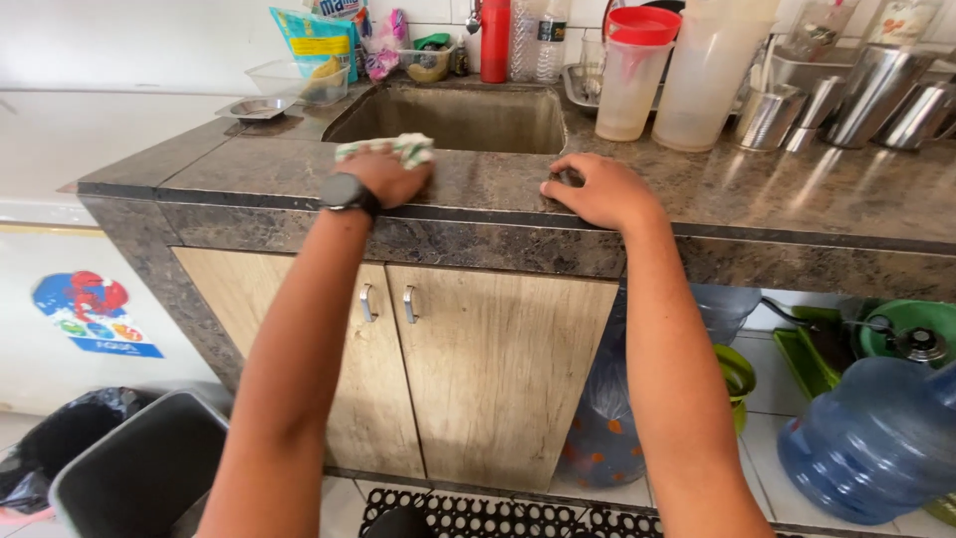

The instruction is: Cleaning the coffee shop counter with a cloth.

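Observation:
My left hand (386, 176) presses a green-and-white cloth (389, 148) flat on the brown stone countertop (797, 189), at the near rim of the sink (458, 118). A dark watch (348, 192) sits on that wrist. My right hand (597, 187) rests on the counter's front edge just right of the sink, fingers curled on the stone and holding nothing. Both arms reach up from the lower part of the view.
Plastic jugs (709, 70), one with a red lid (642, 24), and steel cups (876, 95) stand at the right. Bottles and packets line the back. Wooden cabinet doors (488, 369) are below, a grey bin (139, 473) at lower left, a blue water jug (876, 438) lower right.

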